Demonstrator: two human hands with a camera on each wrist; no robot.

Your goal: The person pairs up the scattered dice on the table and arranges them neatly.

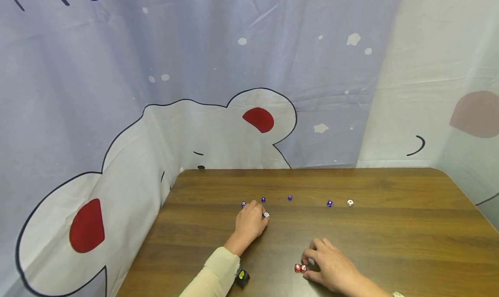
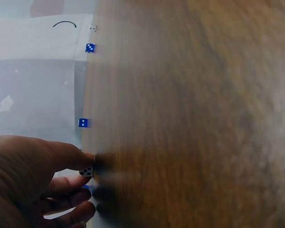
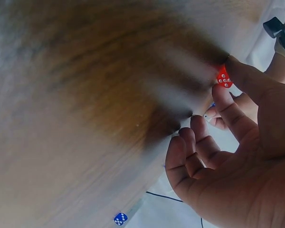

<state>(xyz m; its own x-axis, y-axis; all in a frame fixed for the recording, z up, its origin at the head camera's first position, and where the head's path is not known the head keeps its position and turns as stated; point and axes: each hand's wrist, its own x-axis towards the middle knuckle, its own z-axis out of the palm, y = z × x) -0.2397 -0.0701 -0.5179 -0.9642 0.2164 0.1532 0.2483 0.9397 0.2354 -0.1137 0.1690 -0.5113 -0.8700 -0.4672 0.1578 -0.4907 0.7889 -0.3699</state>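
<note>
My left hand (image 1: 251, 221) pinches a white die (image 2: 87, 171) between thumb and index finger, low over the wooden table (image 1: 390, 245). A blue die (image 1: 243, 204) lies just beyond its fingers, and another blue die (image 1: 263, 200) sits a little farther right. Nearer the front, my right hand (image 1: 331, 264) holds a red die (image 1: 303, 268) with thumb and index fingertips at its sides. A second red die (image 1: 297, 268) stands right beside it on the left. In the right wrist view, the red die (image 3: 223, 77) shows white pips, and the other fingers curve loosely toward the tabletop.
Toward the back of the table are a blue die (image 1: 290, 197), another blue die (image 1: 329, 203) and a white die (image 1: 350, 203), spaced in a rough row. A printed curtain (image 1: 218, 50) hangs behind. A black device (image 1: 242, 278) is worn at the left wrist.
</note>
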